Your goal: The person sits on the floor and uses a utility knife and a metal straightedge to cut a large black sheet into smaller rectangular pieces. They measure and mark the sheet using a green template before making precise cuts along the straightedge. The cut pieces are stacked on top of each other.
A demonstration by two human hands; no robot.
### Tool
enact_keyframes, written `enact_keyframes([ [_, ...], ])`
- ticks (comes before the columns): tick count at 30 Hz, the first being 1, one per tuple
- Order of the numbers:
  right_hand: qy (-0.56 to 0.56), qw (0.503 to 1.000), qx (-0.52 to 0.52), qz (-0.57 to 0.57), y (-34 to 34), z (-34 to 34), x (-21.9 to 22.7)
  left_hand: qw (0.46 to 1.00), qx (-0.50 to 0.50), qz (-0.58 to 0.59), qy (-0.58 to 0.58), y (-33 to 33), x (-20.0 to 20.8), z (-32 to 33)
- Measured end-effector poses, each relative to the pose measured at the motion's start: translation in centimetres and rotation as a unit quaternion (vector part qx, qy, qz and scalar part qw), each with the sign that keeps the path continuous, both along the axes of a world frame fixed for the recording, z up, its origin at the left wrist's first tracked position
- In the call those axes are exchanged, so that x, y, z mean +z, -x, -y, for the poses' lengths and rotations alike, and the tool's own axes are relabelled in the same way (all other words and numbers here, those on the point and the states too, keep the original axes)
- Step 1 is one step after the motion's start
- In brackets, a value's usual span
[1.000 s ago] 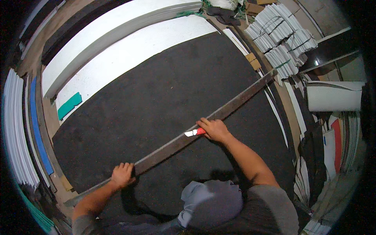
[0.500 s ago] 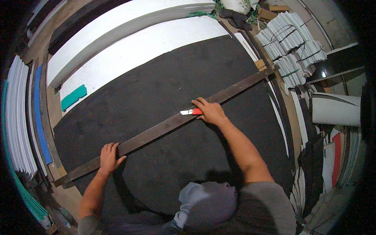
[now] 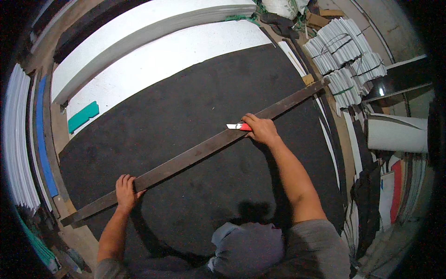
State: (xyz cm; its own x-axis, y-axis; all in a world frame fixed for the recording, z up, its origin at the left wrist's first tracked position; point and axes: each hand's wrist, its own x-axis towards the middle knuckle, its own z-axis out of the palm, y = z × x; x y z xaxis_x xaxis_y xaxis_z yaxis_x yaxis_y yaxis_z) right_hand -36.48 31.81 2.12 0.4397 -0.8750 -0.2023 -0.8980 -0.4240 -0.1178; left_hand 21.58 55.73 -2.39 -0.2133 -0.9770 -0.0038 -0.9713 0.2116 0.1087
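A long dark straight bar (image 3: pixel 186 157) lies slantwise across a large black sheet (image 3: pixel 162 116), from lower left to upper right. My left hand (image 3: pixel 125 192) grips the bar near its lower-left end, fingers over the far edge and thumb at the near edge. Farther up the bar, my right hand (image 3: pixel 261 128) is closed around a red-and-white utility knife (image 3: pixel 244 127) and rests on the bar at the same time. The knife's pale tip points left, above the bar. Part of its handle is hidden in my fingers.
White sheet material (image 3: pixel 153 65) shows beyond the black sheet, with a thick white stack (image 3: pixel 153 32) on it. A green piece (image 3: pixel 83 117) lies at the left. Tied white bundles (image 3: pixel 344 56) and a white roll (image 3: pixel 397 133) stand right; a blue strip (image 3: pixel 46 139) lies left.
My right hand has slid up along the bar to the right, carrying the knife. My left hand still holds the bar near its lower-left end. The view has shifted slightly.
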Motion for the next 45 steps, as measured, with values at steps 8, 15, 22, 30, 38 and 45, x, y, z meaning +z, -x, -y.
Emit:
enact_keyframes([
  [8,-0.001,1.000,0.005,0.000,1.0,0.7,0.1,1.000,-0.017,-0.007,0.001,0.7,0.3,0.4],
  [15,-0.006,0.998,-0.005,0.067,2.3,1.0,-0.1,0.998,-0.002,-0.040,-0.040,0.8,0.0,1.3],
  [22,-0.012,0.996,0.016,0.085,6.1,1.5,-4.6,0.997,0.019,-0.070,-0.009,-0.1,0.8,-0.1],
  [30,-0.110,0.966,-0.116,0.204,5.8,2.3,-4.6,0.997,0.067,-0.011,0.027,-1.7,0.2,-2.9],
  [38,0.028,0.993,0.073,0.090,7.9,3.2,-5.9,0.999,0.047,-0.012,0.013,-2.5,0.5,-2.3],
  [45,0.026,0.993,0.075,0.081,8.4,3.4,-6.5,0.998,0.031,-0.019,0.055,-2.7,0.2,-2.1],
])
